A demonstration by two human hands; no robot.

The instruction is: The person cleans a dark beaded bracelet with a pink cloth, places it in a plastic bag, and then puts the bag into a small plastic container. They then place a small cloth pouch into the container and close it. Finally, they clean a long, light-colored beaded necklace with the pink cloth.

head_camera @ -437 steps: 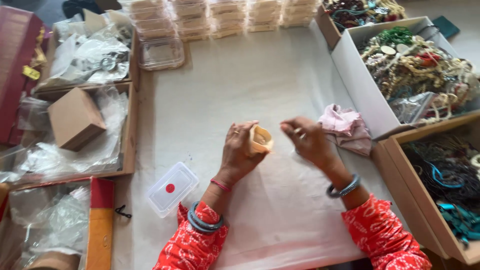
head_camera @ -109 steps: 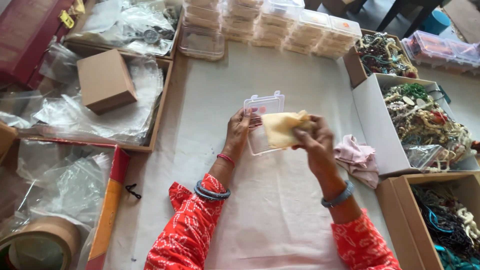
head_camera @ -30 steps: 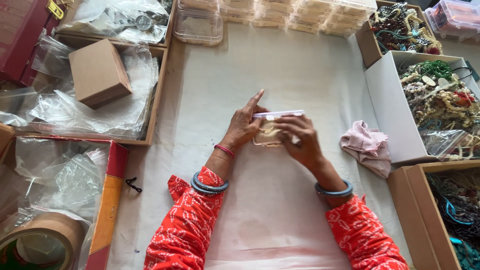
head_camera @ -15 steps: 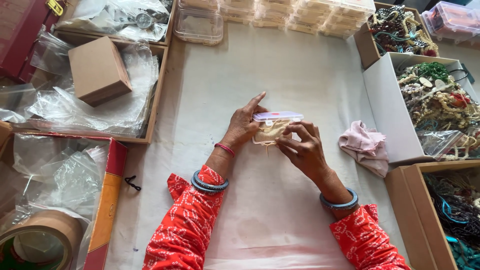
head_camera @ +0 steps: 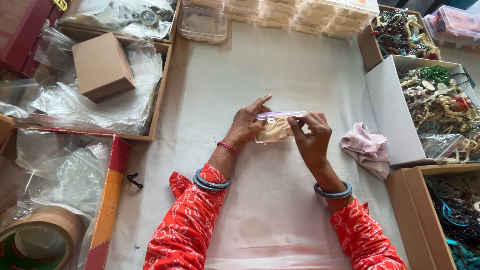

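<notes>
Lid now down on the clear box versus open a few seconds back: left hand grips its left end, right hand pinches the front latch, box held just above the cloth, pouch inside.

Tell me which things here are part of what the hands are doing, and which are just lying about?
In use:
left hand
right hand
small clear plastic box held between them, pale yellow contents

Lying about:
pink cloth
brown cardboard box
tape roll
white box of beads
stacked clear boxes
</notes>
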